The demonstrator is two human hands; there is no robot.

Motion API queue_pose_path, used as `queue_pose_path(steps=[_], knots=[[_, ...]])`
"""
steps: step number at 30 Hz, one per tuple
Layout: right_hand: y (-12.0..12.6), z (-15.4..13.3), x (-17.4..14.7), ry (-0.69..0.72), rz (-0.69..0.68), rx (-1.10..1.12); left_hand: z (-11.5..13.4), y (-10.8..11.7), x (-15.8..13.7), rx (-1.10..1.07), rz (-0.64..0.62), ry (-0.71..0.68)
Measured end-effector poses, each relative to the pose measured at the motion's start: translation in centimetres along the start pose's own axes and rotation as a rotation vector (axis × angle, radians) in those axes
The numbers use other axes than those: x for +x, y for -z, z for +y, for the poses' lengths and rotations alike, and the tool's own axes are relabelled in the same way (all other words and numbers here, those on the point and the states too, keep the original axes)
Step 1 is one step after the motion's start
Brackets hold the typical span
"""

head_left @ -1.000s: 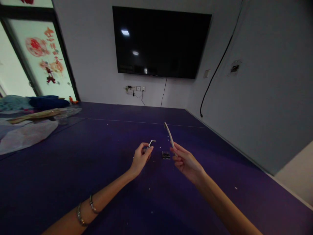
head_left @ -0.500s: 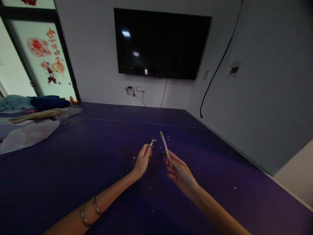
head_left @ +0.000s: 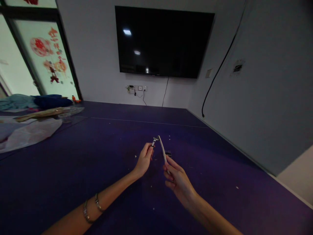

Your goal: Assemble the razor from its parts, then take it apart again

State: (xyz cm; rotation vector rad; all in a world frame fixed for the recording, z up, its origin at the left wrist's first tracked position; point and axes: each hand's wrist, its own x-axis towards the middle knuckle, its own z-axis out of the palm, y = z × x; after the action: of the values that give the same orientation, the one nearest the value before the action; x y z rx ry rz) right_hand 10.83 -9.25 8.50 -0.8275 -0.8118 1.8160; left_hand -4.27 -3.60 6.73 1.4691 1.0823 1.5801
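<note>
My left hand [head_left: 144, 160] is closed round the handle of a razor [head_left: 154, 142], whose head points up and to the right. In my right hand [head_left: 178, 176] is a white toothbrush [head_left: 162, 148], gripped low on its handle between thumb and fingers. The bristle end of the toothbrush is at the razor's head; the two appear to touch. Just behind the toothbrush a small dark object [head_left: 168, 153] lies on the purple surface [head_left: 110, 166]; its kind cannot be made out.
Small white scraps [head_left: 237, 187] are scattered over the surface. At the left lie a clear plastic bag [head_left: 36, 132], a blue cloth [head_left: 52, 101] and a pale teal cloth [head_left: 16, 102]. A television [head_left: 163, 42] hangs on the far wall, and a black cable [head_left: 220, 67] runs down the right wall.
The toothbrush has moved left, bringing its bristle end from apart to the razor's head. My left hand has barely moved. The view has shifted slightly.
</note>
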Motion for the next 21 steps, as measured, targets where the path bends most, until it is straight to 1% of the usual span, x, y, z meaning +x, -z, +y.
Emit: queue_pose_path(steps=[3,6,11,13,17,21], knots=[[-0.2,0.7,-0.5,-0.031,-0.012,0.008,0.0,0.2,0.2,0.006,0.025,-0.017],[-0.2,1.1,-0.5,-0.027,0.004,0.031,0.0,0.4,0.4,0.005,0.04,-0.019],[-0.3,0.3,0.6,0.026,-0.016,0.045,-0.1,0.3,0.3,-0.011,0.001,0.001],[-0.4,0.4,0.5,0.017,-0.016,0.042,-0.1,0.3,0.3,-0.007,-0.006,-0.01],[-0.5,1.0,0.1,-0.016,0.036,0.052,-0.1,0.4,0.4,-0.01,0.008,-0.027],[-0.6,0.8,0.3,0.017,0.025,0.068,-0.2,0.5,0.3,-0.027,-0.018,-0.014]])
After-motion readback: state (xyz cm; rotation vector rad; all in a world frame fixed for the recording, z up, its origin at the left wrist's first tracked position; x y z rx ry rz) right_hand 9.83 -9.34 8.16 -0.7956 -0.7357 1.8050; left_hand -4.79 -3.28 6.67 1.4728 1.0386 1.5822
